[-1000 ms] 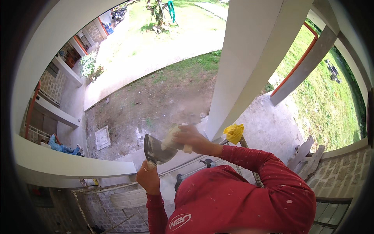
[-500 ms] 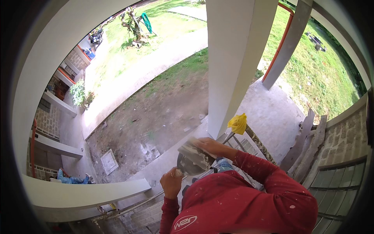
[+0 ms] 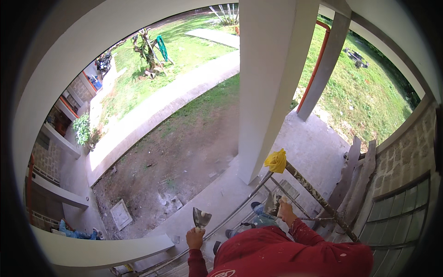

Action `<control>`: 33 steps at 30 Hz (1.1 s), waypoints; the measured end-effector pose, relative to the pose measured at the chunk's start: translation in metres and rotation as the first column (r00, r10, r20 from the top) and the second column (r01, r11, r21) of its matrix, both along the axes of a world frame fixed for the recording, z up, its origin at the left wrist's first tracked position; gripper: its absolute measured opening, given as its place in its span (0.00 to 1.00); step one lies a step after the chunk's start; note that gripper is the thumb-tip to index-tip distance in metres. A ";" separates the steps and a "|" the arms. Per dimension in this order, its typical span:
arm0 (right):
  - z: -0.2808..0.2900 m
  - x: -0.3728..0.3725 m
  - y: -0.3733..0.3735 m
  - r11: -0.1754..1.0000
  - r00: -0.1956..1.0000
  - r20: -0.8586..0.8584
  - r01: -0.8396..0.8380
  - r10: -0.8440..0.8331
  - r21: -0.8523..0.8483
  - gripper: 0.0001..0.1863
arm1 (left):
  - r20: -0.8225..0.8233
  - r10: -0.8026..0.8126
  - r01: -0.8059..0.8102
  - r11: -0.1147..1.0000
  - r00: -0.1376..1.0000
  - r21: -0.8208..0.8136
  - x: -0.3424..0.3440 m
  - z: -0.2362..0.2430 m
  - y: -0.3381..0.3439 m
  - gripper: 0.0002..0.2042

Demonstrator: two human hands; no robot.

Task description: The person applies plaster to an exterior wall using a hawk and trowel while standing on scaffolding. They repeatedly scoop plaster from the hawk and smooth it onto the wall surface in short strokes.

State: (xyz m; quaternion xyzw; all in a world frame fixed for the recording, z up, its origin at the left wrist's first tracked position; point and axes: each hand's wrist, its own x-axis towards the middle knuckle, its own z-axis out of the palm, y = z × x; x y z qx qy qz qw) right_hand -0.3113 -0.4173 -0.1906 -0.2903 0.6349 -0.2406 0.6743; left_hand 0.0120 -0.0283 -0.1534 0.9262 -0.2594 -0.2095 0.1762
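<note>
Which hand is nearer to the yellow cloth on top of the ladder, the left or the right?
Right. The right hand is just below the yellow cloth, by the ladder. The left hand is farther down-left, holding a metal trowel.

- A house front under repair, seen from high up on a porch.
- White columns (image 3: 272, 83) and plastered beams (image 3: 99, 251) frame a bare dirt yard (image 3: 170, 157), lawn (image 3: 184, 51) and concrete path (image 3: 157, 108).
- A paint-spattered ladder (image 3: 318, 198) leans beside a brick wall (image 3: 406, 157).

Red sleeves (image 3: 295, 251) w/ white specks, yellow rag (image 3: 275, 161), silver trowel (image 3: 201, 217), white column (image 3: 272, 83), green grass (image 3: 369, 87).
</note>
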 end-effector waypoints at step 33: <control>-0.077 0.135 -0.176 -0.128 -0.137 -0.532 -0.990 0.835 0.056 0.27 | -0.289 0.688 -0.587 0.721 0.665 0.367 -0.462 -0.185 0.028 0.13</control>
